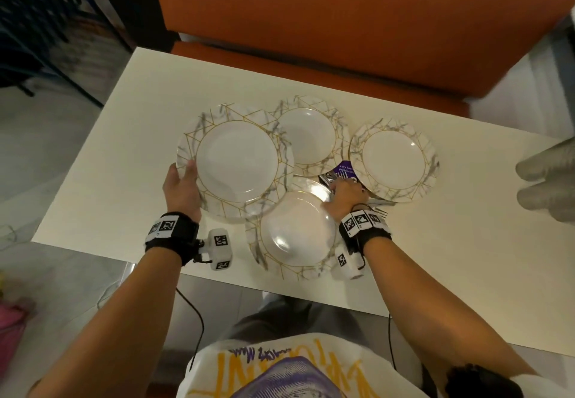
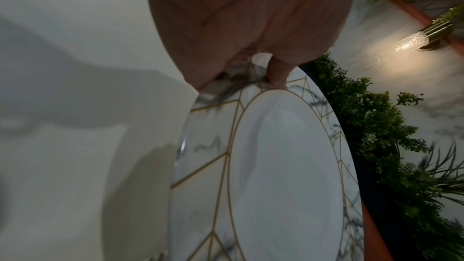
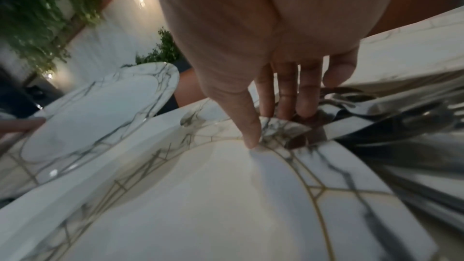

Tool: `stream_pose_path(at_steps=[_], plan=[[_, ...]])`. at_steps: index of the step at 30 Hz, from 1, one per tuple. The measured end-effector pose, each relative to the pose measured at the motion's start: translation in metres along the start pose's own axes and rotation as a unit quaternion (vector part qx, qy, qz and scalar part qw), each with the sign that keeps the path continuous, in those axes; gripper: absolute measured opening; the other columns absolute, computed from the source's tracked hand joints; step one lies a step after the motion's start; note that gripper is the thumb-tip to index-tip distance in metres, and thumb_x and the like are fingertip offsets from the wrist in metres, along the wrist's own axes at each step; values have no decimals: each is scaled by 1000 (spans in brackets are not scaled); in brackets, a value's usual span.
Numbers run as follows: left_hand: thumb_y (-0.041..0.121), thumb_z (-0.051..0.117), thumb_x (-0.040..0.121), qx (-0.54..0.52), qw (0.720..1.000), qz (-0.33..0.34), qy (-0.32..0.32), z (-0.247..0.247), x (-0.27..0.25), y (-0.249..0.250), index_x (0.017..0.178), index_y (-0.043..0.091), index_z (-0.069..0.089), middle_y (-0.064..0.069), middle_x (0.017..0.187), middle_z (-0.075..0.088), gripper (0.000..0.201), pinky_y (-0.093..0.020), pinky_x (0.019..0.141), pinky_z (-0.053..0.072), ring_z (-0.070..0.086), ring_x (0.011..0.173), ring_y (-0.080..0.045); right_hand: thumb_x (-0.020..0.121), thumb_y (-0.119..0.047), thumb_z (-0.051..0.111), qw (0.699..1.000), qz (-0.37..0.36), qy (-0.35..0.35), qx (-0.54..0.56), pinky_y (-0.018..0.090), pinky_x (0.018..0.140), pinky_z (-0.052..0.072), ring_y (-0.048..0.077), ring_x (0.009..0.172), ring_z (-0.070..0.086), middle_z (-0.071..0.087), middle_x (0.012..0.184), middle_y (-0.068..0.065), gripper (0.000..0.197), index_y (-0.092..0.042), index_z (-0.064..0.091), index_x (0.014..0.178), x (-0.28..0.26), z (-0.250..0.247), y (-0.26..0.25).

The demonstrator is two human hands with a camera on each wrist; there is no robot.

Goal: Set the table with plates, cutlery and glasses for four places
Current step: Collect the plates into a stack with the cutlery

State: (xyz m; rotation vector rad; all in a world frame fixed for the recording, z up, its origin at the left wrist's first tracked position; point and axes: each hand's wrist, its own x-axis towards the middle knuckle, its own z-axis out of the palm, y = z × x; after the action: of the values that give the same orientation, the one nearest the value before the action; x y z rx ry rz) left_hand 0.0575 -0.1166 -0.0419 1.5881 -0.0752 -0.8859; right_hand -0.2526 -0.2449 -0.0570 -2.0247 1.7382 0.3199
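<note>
Four white plates with grey marbling and gold lines are on or over the white table [image 1: 124, 149]. My left hand [image 1: 186, 173] grips the left rim of the leftmost plate [image 1: 236, 161], thumb on top [image 2: 276, 75]; this plate [image 2: 288, 166] is raised and overlaps its neighbours. My right hand [image 1: 337, 187] pinches the far right rim of the near plate [image 1: 295, 233], thumb on the rim [image 3: 248, 132], fingers reaching past the edge. Shiny cutlery [image 1: 378, 201] lies just beyond those fingers, seen close in the right wrist view [image 3: 401, 110]. Two more plates sit at the far middle [image 1: 306, 136] and right [image 1: 393, 161].
A purple packet [image 1: 345, 170] lies between the plates near the cutlery. Two blurred grey see-through shapes [image 1: 547, 180], which look like glasses, are at the table's right edge. An orange bench [image 1: 342, 24] runs along the far side. Bare tabletop shows at the left and right.
</note>
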Motion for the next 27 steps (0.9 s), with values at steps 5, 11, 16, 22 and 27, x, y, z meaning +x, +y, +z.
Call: stream_pose_path(at_steps=[5,11,16,22,27], plan=[[35,63,99,35,998,42,1,-3,-2,10,139,8,57,-9,133,69,49,-42,101,57,68,119,-22,82,-25,70,1000,-14,10,10,48,105,41,30,126,48,55,132,6,38,-21,62,119,2,10,-14],[29,58,104,48,994,96,18,-18,3,26,131,8,62,-9,125,72,34,-37,97,59,69,115,-23,86,-31,67,997,-57,26,-38,51,111,33,35,133,39,48,138,12,36,-28,60,122,1,21,-39],[30,58,103,55,990,118,44,-33,7,38,126,8,63,-9,121,73,31,-36,93,60,71,111,-23,84,-40,69,995,-87,6,-55,48,107,36,36,129,36,49,133,9,39,-24,63,120,3,19,-60],[29,54,104,81,976,186,76,-30,14,67,115,13,63,1,110,72,21,-23,85,59,69,96,-6,89,-32,69,985,-60,-22,160,31,84,50,22,98,59,60,106,-1,42,-18,53,125,7,3,-69],[31,53,103,89,966,235,59,-7,20,96,109,18,61,7,104,69,16,-25,86,59,67,92,-2,96,-20,62,963,-47,20,265,28,74,45,23,90,61,65,110,8,35,-13,49,128,6,-29,-55]])
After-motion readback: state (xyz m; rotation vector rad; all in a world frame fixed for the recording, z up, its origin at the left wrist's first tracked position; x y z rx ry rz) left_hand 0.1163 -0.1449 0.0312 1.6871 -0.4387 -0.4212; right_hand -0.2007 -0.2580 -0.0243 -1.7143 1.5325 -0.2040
